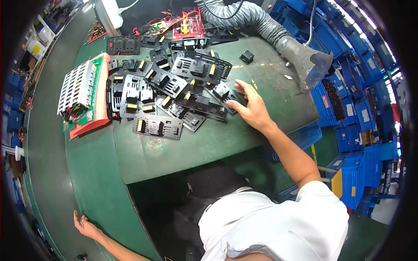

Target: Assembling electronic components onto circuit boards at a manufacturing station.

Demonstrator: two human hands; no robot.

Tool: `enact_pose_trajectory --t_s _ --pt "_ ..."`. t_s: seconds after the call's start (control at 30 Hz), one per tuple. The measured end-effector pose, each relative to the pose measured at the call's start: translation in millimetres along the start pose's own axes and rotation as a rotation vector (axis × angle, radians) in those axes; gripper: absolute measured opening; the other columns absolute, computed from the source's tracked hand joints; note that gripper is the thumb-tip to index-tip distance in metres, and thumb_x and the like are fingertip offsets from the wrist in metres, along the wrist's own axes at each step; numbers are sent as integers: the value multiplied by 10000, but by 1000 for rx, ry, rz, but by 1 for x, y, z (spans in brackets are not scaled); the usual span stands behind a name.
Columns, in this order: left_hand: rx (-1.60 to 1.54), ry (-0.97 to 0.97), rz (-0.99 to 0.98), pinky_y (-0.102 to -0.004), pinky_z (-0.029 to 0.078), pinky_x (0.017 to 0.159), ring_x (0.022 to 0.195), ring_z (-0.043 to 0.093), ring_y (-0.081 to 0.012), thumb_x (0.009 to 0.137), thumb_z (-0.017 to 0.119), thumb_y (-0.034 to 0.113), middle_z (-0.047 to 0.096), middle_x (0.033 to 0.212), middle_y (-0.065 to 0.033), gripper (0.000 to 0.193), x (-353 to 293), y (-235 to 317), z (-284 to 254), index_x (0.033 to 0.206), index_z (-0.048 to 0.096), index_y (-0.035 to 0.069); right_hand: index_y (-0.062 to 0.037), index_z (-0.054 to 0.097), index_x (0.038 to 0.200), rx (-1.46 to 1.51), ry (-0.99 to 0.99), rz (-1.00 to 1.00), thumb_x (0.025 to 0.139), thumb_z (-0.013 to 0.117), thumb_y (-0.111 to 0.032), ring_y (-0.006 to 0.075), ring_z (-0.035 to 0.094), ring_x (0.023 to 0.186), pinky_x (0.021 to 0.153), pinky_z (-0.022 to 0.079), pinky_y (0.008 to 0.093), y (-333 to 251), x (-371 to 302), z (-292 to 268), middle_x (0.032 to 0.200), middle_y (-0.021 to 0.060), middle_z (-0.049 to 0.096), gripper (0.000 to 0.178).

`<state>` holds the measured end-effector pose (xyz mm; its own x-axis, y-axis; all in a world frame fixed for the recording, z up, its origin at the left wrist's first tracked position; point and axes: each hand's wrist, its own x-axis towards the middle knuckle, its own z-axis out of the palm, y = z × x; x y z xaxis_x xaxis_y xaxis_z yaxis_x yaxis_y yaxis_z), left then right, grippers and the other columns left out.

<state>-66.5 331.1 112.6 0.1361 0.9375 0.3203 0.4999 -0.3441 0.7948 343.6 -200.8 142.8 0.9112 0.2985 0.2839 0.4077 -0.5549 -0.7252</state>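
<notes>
My right hand [251,107] is at the right side of a heap of black slotted plates, thumb and fingers apart. Nearest to it is a black plate with a socket-like block [221,91]; whether the fingertips touch it I cannot tell. More such plates overlap to the left, several with yellow parts, among them a tilted plate on top [198,68] and a flat one at the front [157,126]. Far off at the lower left, my left hand [87,227] rests on or just over the green surface, fingers loosely bent and holding nothing.
A white perforated metal case on a green board [78,89] lies on orange-red sheeting at the left. Behind the heap sits a red circuit board [189,27] with wires. A grey flexible duct with a hood [305,61] hangs at the right, near blue bins [348,108].
</notes>
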Motion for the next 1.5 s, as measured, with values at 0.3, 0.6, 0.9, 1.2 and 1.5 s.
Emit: enact_pose_trajectory --t_s 0.3,0.6,0.9,1.2,1.5 --pt "-52 11 -17 -282 483 841 945 583 -162 909 404 -33 588 1281 -54 395 1 -3 9 1242 607 24 12 546 1278 -135 -15 -7 816 762 -240 282 626 1055 936 487 375 -5 25 13 1135 183 640 570" --pt "-129 3 31 -255 471 839 1047 590 -147 876 493 -48 594 1289 -61 403 7 -28 3 1253 614 22 -40 626 1193 -182 -327 44 865 665 -162 141 585 833 736 487 284 -21 37 -44 955 86 656 352" --pt "-164 50 25 -241 474 780 866 573 -110 884 399 -68 581 1227 -50 421 2 -22 8 1225 629 23 1 591 1232 437 -319 97 932 587 -176 24 489 730 643 364 171 -70 75 -41 896 -23 602 348" --pt "-148 7 -13 -247 472 806 898 569 -113 901 411 -40 586 1226 -44 410 -2 -7 8 1248 619 26 -16 639 1131 -229 -272 -559 824 694 -325 331 649 937 839 510 414 -157 129 161 1006 215 657 439" --pt "-180 23 -44 -251 486 800 886 574 -115 907 407 -56 589 1269 -54 397 1 -8 4 1247 602 10 -30 576 1202 -270 -551 -494 798 768 -344 325 592 1077 922 473 396 -135 81 54 1159 149 597 546"
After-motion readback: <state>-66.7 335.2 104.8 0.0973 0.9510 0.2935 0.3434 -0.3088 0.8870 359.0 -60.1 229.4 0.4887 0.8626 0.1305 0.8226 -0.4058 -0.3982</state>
